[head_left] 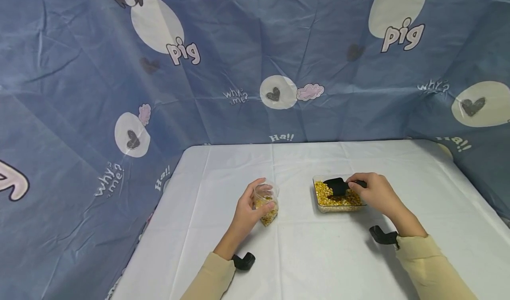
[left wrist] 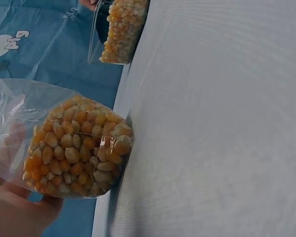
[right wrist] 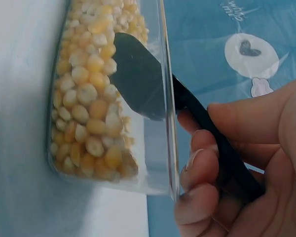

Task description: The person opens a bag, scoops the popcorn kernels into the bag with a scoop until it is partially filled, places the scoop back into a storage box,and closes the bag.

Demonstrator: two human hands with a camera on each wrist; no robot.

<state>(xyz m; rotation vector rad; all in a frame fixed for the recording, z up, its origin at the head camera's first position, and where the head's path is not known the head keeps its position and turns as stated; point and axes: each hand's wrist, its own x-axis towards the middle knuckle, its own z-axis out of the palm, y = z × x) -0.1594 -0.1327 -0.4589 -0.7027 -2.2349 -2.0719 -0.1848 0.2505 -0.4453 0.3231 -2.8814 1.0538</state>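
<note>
Head view, centre of the frame: the left hand (head_left: 248, 209) curls its fingers round a clear bag (head_left: 266, 200) of corn kernels (left wrist: 71, 153), mouth upward, probably so nothing spills. Right of centre, the right hand (head_left: 374, 192) grips a black scoop (head_left: 338, 186) by its handle, leaving the blade free among loose kernels (right wrist: 86, 98) in a clear box (head_left: 334, 209), whose walls likely contain them.

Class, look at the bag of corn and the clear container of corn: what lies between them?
Nothing but bare white cloth lies between the bag of corn and the clear container, as the head view shows.
</note>
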